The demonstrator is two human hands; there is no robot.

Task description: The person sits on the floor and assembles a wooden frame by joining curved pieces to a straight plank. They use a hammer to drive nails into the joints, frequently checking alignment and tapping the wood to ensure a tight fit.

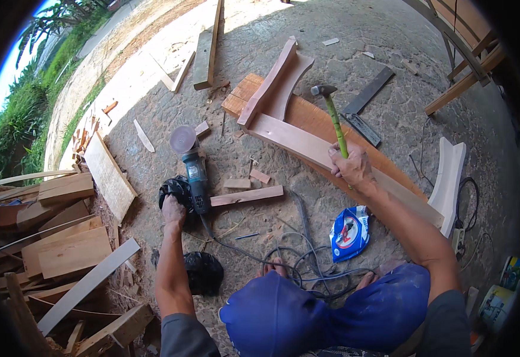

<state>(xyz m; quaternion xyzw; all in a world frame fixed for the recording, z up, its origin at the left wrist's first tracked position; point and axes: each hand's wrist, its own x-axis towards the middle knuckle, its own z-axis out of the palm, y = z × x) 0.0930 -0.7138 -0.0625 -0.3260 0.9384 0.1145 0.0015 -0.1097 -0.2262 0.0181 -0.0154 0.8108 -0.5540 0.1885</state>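
My right hand (352, 164) is closed round the green handle of a hammer (336, 119), whose dark metal head points up and away. Below that hand runs the long pale rail of a wooden frame (283, 132), with curved pieces standing at its far left end and a curved leg (447, 181) at its right end. Part of the frame lies over a wide orange-brown board (316, 116). On the left, my left hand (173, 209) grips a black plastic bag (178, 188), its fingertips hidden. Right beside it lies an angle grinder (194, 169) with a round disc.
A blue packet (350, 233) and coiled cables (316, 276) lie near my feet. A wood offcut (248, 196) is beside the grinder. Stacked boards (72, 250) fill the left side. Another black bag (203, 273) lies nearer. A dark metal square (362, 130) rests beyond the frame.
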